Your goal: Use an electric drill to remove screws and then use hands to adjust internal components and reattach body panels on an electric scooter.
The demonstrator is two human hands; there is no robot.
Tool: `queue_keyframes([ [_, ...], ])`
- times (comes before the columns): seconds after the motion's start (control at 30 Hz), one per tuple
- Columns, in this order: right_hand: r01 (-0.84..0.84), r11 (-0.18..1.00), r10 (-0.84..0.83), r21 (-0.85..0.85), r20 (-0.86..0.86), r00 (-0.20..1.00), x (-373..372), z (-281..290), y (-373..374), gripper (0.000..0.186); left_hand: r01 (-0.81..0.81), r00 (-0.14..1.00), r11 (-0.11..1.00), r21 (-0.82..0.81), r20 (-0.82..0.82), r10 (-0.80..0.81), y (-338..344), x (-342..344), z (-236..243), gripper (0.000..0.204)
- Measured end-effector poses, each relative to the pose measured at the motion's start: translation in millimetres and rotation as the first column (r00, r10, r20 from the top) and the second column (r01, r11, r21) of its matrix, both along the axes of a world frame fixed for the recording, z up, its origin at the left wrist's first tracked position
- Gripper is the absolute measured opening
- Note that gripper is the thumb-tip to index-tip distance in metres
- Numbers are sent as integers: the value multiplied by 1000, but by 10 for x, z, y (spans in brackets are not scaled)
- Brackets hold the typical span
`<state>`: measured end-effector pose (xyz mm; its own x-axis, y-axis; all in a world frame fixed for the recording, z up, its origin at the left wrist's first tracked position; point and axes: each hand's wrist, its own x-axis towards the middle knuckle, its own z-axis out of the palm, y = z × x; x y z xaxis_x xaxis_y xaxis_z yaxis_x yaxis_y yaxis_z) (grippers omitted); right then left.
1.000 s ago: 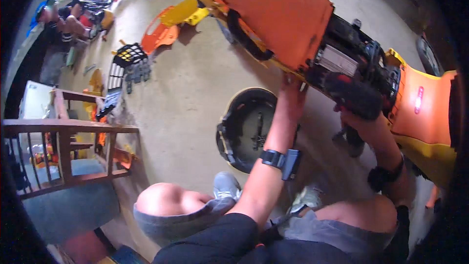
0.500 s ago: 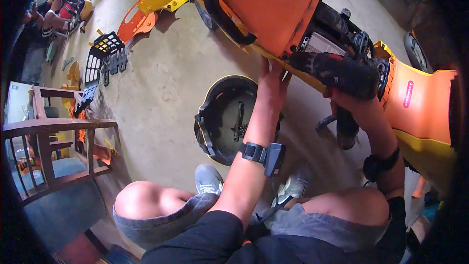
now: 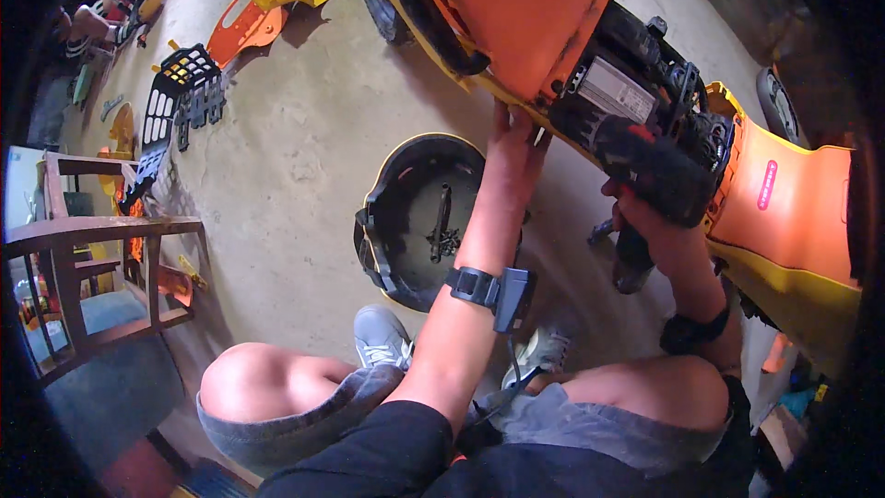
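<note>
My right hand [image 3: 651, 226] is closed round the grip of a black cordless drill [image 3: 654, 171] with a red detail. The drill's front end meets the open black section of a scooter [image 3: 516, 9] with orange and yellow panels. Cables and dark parts show in that section, beside a silver labelled box [image 3: 616, 92]. My left hand [image 3: 514, 143] is at the scooter's lower yellow edge, its fingers bent against it and partly hidden. Below that arm, a yellow-rimmed black basin-like shell [image 3: 392, 212] lies on the floor, holding a dark rod and small dark pieces.
Black lattice panels [image 3: 180, 97] and an orange and yellow panel [image 3: 253, 28] lie on the floor to the left. Nearer on that side stands a wooden chair [image 3: 101, 231]. A wheel [image 3: 777, 103] is at the far right. Another person's legs show at the upper left.
The drill's rear end has dropped and the tool now slants more, uncovering more of the silver box. My left hand stays at the scooter's edge. The view has shifted slightly.
</note>
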<state>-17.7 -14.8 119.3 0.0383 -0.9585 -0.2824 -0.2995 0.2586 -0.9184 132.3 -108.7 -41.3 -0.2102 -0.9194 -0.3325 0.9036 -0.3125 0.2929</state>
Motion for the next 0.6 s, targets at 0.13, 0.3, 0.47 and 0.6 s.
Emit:
queue_keyframes([
  [0.13,-2,998,2,-58,-7,1000,57,-42,37,26,-2,991,999,-50,131,8,10,27,17,58],
  [0.3,-25,1000,24,-11,-122,992,115,94,15,20,-44,989,995,-84,137,55,34,30,100,59],
  [0.47,-78,987,45,-139,-225,973,166,26,20,20,44,712,951,-307,677,185,33,64,74,60],
  [0.6,-74,970,22,-230,-220,975,179,-158,127,23,-80,959,978,-192,251,128,13,20,53,60],
])
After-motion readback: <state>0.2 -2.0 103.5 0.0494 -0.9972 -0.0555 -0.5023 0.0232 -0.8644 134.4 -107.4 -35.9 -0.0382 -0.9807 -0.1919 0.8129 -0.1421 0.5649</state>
